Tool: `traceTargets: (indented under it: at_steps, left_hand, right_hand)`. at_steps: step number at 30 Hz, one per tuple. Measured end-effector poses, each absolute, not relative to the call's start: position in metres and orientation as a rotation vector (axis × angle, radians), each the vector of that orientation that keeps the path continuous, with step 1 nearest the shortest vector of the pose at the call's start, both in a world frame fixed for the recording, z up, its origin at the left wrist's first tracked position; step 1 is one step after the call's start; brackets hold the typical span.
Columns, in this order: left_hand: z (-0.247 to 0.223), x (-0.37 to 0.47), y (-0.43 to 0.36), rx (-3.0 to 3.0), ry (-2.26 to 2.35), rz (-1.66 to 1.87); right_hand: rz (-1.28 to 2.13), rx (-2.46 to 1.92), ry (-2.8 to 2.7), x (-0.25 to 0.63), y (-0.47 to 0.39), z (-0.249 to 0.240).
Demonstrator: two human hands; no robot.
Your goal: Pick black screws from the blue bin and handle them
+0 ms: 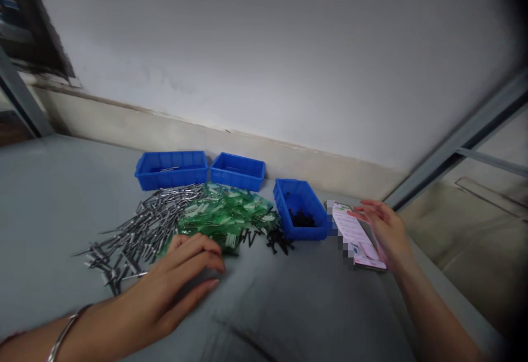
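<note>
The phone (358,235) lies flat on the grey table (305,301) at the right side, just beside the nearest blue bin, its lit screen facing up and partly pixelated along the left edge. The right hand (385,230) rests on the phone's right edge, the forearm coming in from the lower right; the fingers are loosely spread and slightly bent, touching the top of the phone rather than gripping round it, so the hand is open. The left hand (181,282) lies palm down on the table at lower centre, the forearm entering from the lower left with a thin metal bangle (66,332) on the wrist. Its fingers are extended and slightly apart, relaxed, with nothing held; the fingertips (214,265) reach the near edge of the pile of green plastic pieces (225,216). The two hands are well apart. To the left of the green pile, and overlapping it, a pile of metal pins (136,235) is scattered across the table. A few small black parts (276,241) lie loose between the green pile and the nearest bin. Three blue bins stand beyond the piles: the right bin (299,208) holds more black parts, the middle bin (238,170) and the left bin (171,168) stand along the base of the white wall (268,48).
</note>
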State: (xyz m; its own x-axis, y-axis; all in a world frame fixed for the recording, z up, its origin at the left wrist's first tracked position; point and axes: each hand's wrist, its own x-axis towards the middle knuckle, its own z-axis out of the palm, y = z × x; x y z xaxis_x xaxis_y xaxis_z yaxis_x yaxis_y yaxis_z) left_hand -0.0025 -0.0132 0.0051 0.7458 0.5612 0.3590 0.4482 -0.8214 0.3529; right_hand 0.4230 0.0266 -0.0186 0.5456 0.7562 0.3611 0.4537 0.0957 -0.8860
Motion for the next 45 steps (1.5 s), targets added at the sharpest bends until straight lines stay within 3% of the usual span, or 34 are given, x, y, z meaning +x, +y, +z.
traceTargets:
  at_steps: [6,14,28,45]
  left_hand:
    - [0.007,-0.001,-0.014,2.694,0.776,0.714]
    - [0.002,0.002,-0.017,2.564,0.78,0.847]
    - [0.004,0.001,-0.017,2.592,0.765,0.808]
    - [0.003,0.0,-0.017,2.593,0.77,0.796]
  right_hand:
    - [0.354,-1.693,-0.995,0.431,0.025,-0.027]
    - [-0.092,-1.949,-1.522,0.429,0.028,-0.022]
    - [-0.222,-2.091,-1.772,0.412,0.042,-0.042]
    - [-0.009,-1.97,-1.516,0.431,0.03,-0.026]
